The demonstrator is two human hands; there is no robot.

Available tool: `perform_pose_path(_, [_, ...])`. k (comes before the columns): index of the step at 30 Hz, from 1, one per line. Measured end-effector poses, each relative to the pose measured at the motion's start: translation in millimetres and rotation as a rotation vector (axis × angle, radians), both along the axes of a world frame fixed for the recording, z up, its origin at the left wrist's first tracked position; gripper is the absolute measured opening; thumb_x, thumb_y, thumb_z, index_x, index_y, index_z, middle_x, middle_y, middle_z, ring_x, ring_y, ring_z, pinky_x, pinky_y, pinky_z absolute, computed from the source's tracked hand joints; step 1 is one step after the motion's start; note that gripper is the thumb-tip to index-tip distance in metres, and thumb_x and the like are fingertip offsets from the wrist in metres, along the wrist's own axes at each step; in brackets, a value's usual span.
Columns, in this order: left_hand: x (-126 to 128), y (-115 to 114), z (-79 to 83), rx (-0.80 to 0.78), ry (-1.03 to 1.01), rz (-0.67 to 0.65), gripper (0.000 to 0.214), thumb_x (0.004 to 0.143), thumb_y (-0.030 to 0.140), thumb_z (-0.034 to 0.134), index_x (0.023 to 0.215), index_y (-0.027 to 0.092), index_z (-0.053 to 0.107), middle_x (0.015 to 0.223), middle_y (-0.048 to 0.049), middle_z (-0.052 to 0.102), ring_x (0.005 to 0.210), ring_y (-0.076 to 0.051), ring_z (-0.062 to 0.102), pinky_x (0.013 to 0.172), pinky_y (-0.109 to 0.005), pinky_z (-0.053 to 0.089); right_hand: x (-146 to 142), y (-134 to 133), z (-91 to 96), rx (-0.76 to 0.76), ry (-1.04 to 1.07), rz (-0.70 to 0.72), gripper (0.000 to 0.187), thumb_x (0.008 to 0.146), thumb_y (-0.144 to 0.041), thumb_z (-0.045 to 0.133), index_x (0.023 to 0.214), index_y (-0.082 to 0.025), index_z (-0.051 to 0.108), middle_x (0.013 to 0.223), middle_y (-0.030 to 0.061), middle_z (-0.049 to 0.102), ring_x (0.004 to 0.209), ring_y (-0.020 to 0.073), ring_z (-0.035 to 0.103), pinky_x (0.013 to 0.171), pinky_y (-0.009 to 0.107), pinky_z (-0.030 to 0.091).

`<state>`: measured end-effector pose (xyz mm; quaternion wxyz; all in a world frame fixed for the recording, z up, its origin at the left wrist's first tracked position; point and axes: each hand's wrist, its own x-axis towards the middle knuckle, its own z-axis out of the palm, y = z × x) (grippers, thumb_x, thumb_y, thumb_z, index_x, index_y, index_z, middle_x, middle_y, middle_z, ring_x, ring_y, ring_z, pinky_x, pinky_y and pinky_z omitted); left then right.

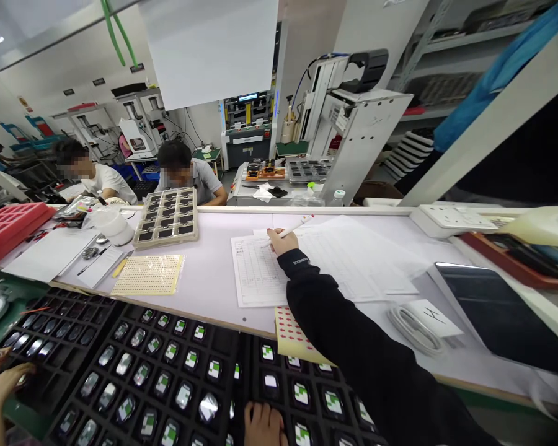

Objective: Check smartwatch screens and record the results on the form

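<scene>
My right hand (283,243) is closed around a white pen (294,230), whose far end has red marks. It rests on a printed form sheet (255,279) with a table grid, and other papers lie beneath and to the right. Down at the bottom edge, my left hand (263,426) lies over the black compartment tray (281,402), fingers extended, with no object seen in it. Watch-like units with green and white screens (301,391) fill that tray. Partly under my right sleeve is a yellow sheet with red arrow stickers (291,331).
Another black tray (139,384) of watch-like units is at left, where a co-worker's hand (12,384) reaches in. On the bench stand a clear tray of dark parts (167,217), a sticker sheet (149,275), a coiled white cable (413,331) and a dark-screened tablet (506,310).
</scene>
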<state>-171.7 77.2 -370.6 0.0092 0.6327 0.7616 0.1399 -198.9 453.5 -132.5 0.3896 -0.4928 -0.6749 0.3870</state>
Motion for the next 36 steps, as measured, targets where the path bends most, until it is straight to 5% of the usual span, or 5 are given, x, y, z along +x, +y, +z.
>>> perform_pose_path(8, [1.1,1.8,-8.6,0.174,-0.019,-0.013,0.031,0.054,0.017,0.058,0.076,0.037,0.066,0.07,-0.0004,0.053,0.076,-0.026,0.055,0.074,-0.043,0.045,4.9,-0.3,-11.3,-0.132,0.273,0.109,0.033,0.074,-0.039,0.056,0.051,-0.022,0.039,0.035,-0.0046,0.045,0.03,0.008,0.037,0.034,0.019,0.032])
perform_pose_path(16, [5.3,-0.4,-21.7,0.175,-0.031,0.038,0.033,0.048,0.016,0.06,0.073,0.036,0.069,0.072,-0.0021,0.058,0.077,-0.028,0.055,0.076,-0.048,0.044,1.5,-11.0,-9.4,-0.069,0.121,0.15,0.033,0.073,-0.047,0.06,0.058,-0.02,0.048,0.045,-0.0014,0.055,0.035,0.0097,0.045,0.033,0.019,0.032])
perform_pose_path(24, [6.9,0.0,-19.4,0.16,-0.041,0.039,0.04,0.046,0.015,0.057,0.075,0.04,0.068,0.069,-0.001,0.056,0.078,-0.029,0.055,0.075,-0.049,0.043,2.8,0.1,-16.1,0.173,-0.077,0.043,0.037,0.066,-0.04,0.061,0.046,-0.022,0.036,0.045,-0.0029,0.044,0.052,0.0132,0.046,0.059,0.025,0.041])
perform_pose_path(31, [3.1,-3.2,-16.9,0.107,-0.081,0.015,0.028,0.055,0.017,0.061,0.075,0.034,0.068,0.072,-0.0023,0.057,0.074,-0.025,0.054,0.076,-0.047,0.045,2.6,-2.1,-13.6,0.169,-0.059,0.11,0.032,0.065,-0.038,0.055,0.048,-0.022,0.034,0.045,-0.0042,0.038,0.051,0.0125,0.039,0.056,0.026,0.036])
perform_pose_path(36, [2.5,-2.9,-12.0,0.1,-0.053,0.005,0.03,0.055,0.017,0.06,0.076,0.037,0.067,0.072,-0.0008,0.055,0.074,-0.025,0.055,0.075,-0.046,0.045,6.8,0.1,-11.0,0.121,-0.039,0.01,0.032,0.064,-0.035,0.055,0.047,-0.022,0.031,0.043,-0.0048,0.036,0.05,0.0125,0.038,0.056,0.026,0.036])
